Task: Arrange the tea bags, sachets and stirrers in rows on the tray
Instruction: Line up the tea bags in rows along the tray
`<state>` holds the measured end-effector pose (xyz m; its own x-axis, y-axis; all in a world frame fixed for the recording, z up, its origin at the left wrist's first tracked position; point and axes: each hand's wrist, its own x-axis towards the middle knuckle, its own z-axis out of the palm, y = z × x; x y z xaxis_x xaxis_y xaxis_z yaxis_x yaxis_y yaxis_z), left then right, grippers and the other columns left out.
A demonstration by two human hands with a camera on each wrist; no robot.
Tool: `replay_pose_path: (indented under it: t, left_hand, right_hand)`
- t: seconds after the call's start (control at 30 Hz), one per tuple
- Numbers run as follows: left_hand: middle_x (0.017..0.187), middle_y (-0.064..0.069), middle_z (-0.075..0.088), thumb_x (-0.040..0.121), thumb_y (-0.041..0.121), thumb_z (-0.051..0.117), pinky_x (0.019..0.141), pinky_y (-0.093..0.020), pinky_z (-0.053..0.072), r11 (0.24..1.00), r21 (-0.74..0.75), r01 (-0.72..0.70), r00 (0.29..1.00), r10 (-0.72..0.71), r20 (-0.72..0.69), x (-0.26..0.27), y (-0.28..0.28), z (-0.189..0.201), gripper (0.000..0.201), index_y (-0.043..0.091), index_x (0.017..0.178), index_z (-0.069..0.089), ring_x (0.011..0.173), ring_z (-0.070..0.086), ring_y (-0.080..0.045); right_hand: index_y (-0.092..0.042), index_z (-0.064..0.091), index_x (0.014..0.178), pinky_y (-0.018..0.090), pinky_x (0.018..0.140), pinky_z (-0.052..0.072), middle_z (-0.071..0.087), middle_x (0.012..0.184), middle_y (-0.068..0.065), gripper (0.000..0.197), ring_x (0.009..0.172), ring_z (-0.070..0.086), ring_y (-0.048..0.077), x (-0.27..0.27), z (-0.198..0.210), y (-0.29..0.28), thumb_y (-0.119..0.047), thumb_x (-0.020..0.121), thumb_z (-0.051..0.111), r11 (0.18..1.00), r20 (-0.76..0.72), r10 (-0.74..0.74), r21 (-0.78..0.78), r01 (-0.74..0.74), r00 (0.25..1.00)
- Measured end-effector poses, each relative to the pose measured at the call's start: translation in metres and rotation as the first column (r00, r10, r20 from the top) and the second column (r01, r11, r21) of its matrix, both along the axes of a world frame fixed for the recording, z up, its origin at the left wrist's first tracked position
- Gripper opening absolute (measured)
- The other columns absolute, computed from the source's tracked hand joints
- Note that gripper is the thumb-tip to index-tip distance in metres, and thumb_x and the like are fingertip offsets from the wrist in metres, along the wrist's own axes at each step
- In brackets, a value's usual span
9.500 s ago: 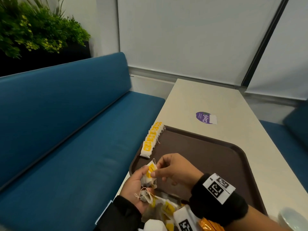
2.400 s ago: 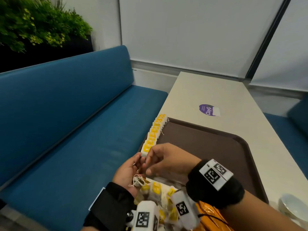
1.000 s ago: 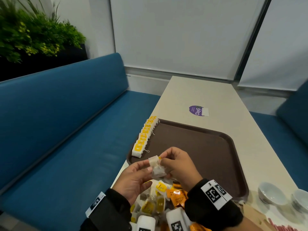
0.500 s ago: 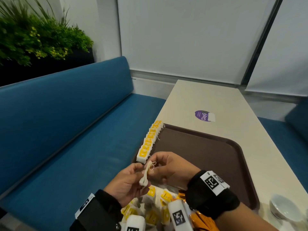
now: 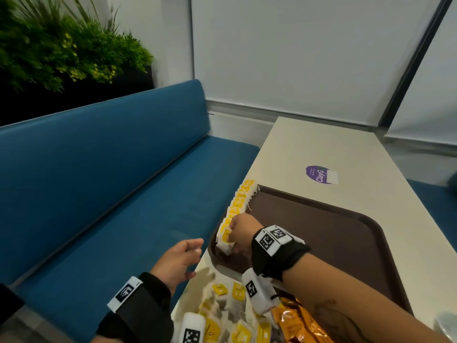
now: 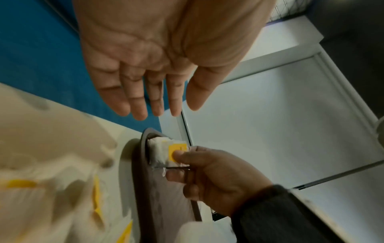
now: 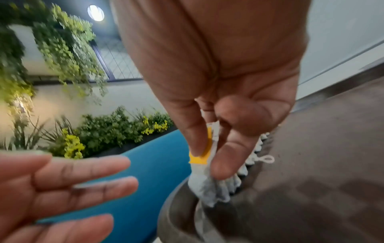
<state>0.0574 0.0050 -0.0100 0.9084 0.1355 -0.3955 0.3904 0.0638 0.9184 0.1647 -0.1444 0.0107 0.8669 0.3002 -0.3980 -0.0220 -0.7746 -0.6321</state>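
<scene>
**Inspector A:** Brown plastic tray [image 5: 333, 233] sits on the pale beige counter [image 5: 346, 149], near its left edge. A row of white paper tea bags with yellow tags [image 5: 241, 196] stands on edge along the tray's left rim, each bag touching the next.

**Inspector B:** Confirmed. State of the right hand [image 5: 241, 232]?

**Inspector A:** Thumb and fingers [image 7: 226, 157] curled and pinching one white tea bag with a yellow tag [image 7: 204, 172]. That bag is at the near end of the row, touching the bag beside it, its lower edge down at the tray's near-left corner.

**Inspector B:** And the left hand [image 5: 176, 261]?

**Inspector A:** Holds nothing. Fingers [image 6: 135, 98] straight and slightly spread, palm showing in the left wrist view. It hangs just off the counter's left edge, over the blue upholstered bench seat [image 5: 111, 194], near the right hand but apart from it.

**Inspector B:** Remaining stock?

**Inspector A:** A loose heap of tea bags with yellow tags [image 5: 230, 315] lies on the counter in front of the tray, with orange foil sachets [image 5: 296, 323] just right of the heap. The tray's middle and right side are bare brown surface.

**Inspector B:** Other items?

**Inspector A:** A purple round sticker [image 5: 319, 175] on the counter beyond the tray; green plants [image 5: 64, 48] behind the bench back.
</scene>
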Motion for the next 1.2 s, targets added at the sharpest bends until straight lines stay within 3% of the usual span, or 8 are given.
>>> replay_pose_path:
  t: [0.2,0.33,0.47,0.6,0.8,0.93,1.07,1.2]
  left_hand:
    - [0.107,0.003,0.059,0.081,0.016,0.056,0.070,-0.023,0.040,0.986,0.038,0.164,0.986,-0.163,-0.035,0.008,-0.007,-0.004,0.030,0.025,0.110,0.058,0.100,0.051,-0.012]
    - [0.097,0.003,0.059,0.095,0.012,0.047,0.069,-0.023,0.039,0.983,0.045,0.180,0.982,-0.177,-0.059,0.014,-0.006,-0.014,0.023,0.025,0.111,0.058,0.090,0.052,-0.010]
    - [0.097,0.005,0.061,0.096,0.016,0.047,0.069,-0.022,0.040,0.977,0.059,0.204,0.978,-0.201,-0.063,0.017,-0.004,-0.021,0.022,0.029,0.108,0.059,0.092,0.053,-0.010]
    - [0.099,0.004,0.062,0.096,0.018,0.048,0.067,-0.021,0.040,0.976,0.052,0.211,0.976,-0.208,-0.058,0.019,-0.005,-0.026,0.020,0.030,0.107,0.059,0.091,0.054,-0.009]
    - [0.100,0.002,0.064,0.095,0.017,0.049,0.067,-0.022,0.041,0.979,0.045,0.196,0.980,-0.194,-0.044,0.022,-0.006,-0.028,0.021,0.029,0.108,0.060,0.092,0.055,-0.011]
    - [0.099,0.001,0.064,0.095,0.017,0.050,0.068,-0.024,0.041,0.984,0.027,0.177,0.984,-0.176,-0.043,0.023,-0.005,-0.031,0.021,0.027,0.109,0.061,0.092,0.054,-0.012]
    - [0.100,0.001,0.063,0.095,0.017,0.049,0.067,-0.024,0.042,0.985,0.017,0.169,0.985,-0.168,-0.045,0.023,-0.004,-0.034,0.021,0.026,0.110,0.061,0.090,0.055,-0.011]
    - [0.098,0.002,0.064,0.095,0.015,0.049,0.066,-0.024,0.040,0.988,0.005,0.155,0.987,-0.154,-0.041,0.024,-0.006,-0.035,0.020,0.025,0.107,0.061,0.090,0.054,-0.010]
  right_hand:
    - [-0.016,0.046,0.064,0.010,0.036,0.041,0.056,0.068,0.003,0.028,0.054,0.058,0.011,0.007,-0.008,0.015,-0.006,0.082,0.064,0.996,-0.049,-0.021,-0.085,0.017,0.999]
    - [-0.010,0.061,0.079,0.026,0.082,0.052,0.067,0.109,0.010,0.015,0.095,0.064,0.023,0.015,-0.008,0.023,-0.022,0.084,0.068,0.966,-0.028,0.020,-0.257,-0.027,0.999]
    - [-0.005,0.064,0.110,0.030,0.078,0.051,0.064,0.115,0.015,0.042,0.104,0.063,0.028,0.029,-0.013,0.023,-0.018,0.071,0.075,0.959,0.044,0.008,-0.283,0.004,0.999]
    - [-0.008,0.061,0.121,0.029,0.093,0.049,0.063,0.121,0.009,0.045,0.113,0.059,0.023,0.030,-0.008,0.020,-0.031,0.084,0.069,0.952,0.080,-0.047,-0.297,0.069,0.996]
    - [-0.014,0.055,0.075,0.012,0.052,0.051,0.059,0.078,0.003,0.020,0.064,0.059,0.013,0.031,-0.014,0.019,-0.009,0.075,0.074,0.975,-0.003,-0.017,-0.221,0.016,1.000]
    - [-0.011,0.057,0.087,0.030,0.079,0.057,0.069,0.102,0.008,0.029,0.091,0.067,0.022,0.029,-0.019,0.021,-0.021,0.073,0.079,0.943,0.068,-0.013,-0.332,0.035,0.998]
    - [-0.014,0.043,0.086,0.029,0.070,0.044,0.054,0.092,0.001,0.038,0.087,0.053,0.020,0.028,-0.014,0.015,-0.022,0.076,0.078,0.957,0.174,0.020,-0.290,0.032,0.985]
    - [-0.015,0.054,0.076,0.028,0.067,0.045,0.057,0.095,0.007,0.018,0.089,0.055,0.024,0.019,-0.009,0.020,-0.015,0.080,0.071,0.882,0.200,0.336,-0.411,-0.233,0.920]
